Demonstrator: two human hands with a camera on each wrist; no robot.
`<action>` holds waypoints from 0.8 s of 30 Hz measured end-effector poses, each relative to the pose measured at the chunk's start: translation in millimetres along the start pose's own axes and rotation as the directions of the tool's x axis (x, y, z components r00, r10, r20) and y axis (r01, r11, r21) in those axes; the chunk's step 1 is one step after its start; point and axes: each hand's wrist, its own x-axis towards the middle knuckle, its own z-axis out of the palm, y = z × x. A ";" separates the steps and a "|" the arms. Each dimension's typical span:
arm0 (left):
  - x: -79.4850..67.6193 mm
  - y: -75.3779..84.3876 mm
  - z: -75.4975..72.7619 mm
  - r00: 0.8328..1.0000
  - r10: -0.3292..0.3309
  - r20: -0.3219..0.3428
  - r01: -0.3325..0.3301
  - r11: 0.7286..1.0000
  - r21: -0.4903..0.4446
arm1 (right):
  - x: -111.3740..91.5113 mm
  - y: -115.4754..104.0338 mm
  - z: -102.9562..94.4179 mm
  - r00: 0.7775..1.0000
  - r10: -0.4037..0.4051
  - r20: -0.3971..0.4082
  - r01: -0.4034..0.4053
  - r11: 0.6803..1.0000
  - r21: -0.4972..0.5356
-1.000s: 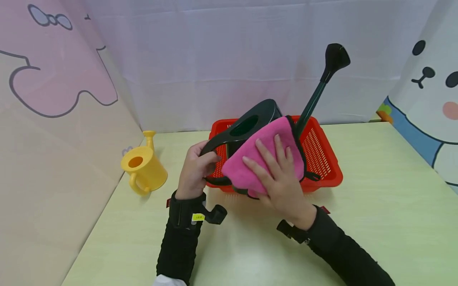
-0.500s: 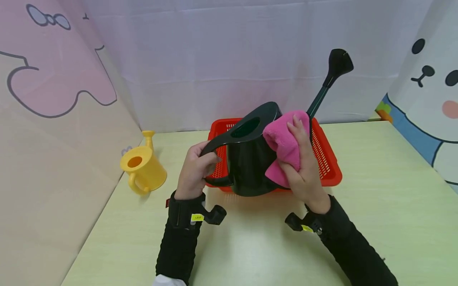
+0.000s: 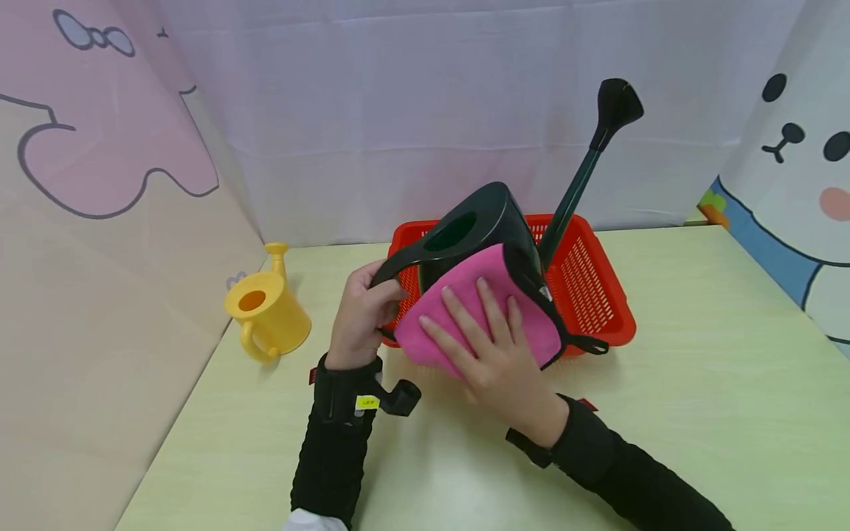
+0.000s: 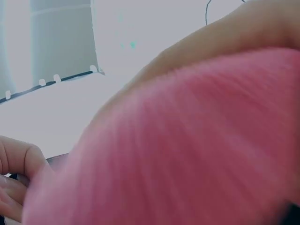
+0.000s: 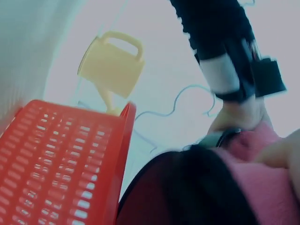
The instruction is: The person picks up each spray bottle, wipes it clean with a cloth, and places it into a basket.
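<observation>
A dark green watering can (image 3: 488, 210) is tilted in front of the basket, its long spout (image 3: 572, 203) with a black rose rising to the upper right. Its handle is gripped by my left hand (image 3: 361, 321), fingers curled around it. With fingers spread and straight, my right hand (image 3: 508, 372) presses a pink cloth (image 3: 488, 267) with black edging against the can's near side. The cloth covers much of the body and the lower handle. Up close in the left wrist view, the cloth (image 4: 164, 154) looks blurred and fills much of the frame.
Behind the watering can stands a red perforated basket (image 3: 623, 317). To the left, a small yellow watering can (image 3: 282, 317) rests on the pale table (image 3: 717, 383). A white curtain (image 3: 398, 110) hangs along the back, and printed panels flank both sides.
My right hand moved with the cloth to the can's right side near the spout, then back left and down over its near side. My left hand keeps its grip on the handle.
</observation>
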 end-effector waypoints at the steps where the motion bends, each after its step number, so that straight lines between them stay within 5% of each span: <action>1: 0.4 -0.6 0.0 1.000 -0.002 -0.001 0.002 1.000 -0.003 | -0.2 -3.0 -0.7 0.999 -0.020 0.042 0.021 0.999 -0.024; 7: 3.3 -2.9 -0.1 1.000 -0.010 0.009 0.010 1.000 -0.007 | 0.7 -1.5 -6.7 0.994 -0.019 0.106 0.016 1.000 0.026; 15: 1.4 -1.2 -0.1 0.999 -0.027 0.016 0.028 0.999 -0.021 | 5.5 29.9 -16.7 0.987 0.128 -0.096 -0.099 0.959 0.266; 20: -0.6 -0.7 -0.5 0.999 -0.039 0.020 0.039 0.999 -0.021 | 6.5 49.7 -22.4 0.939 0.311 -0.150 -0.201 0.844 0.497; 24: -1.4 -0.6 -0.9 0.999 -0.031 0.039 0.031 0.999 -0.009 | 5.0 62.7 -25.2 0.877 0.473 -0.080 -0.331 0.717 0.613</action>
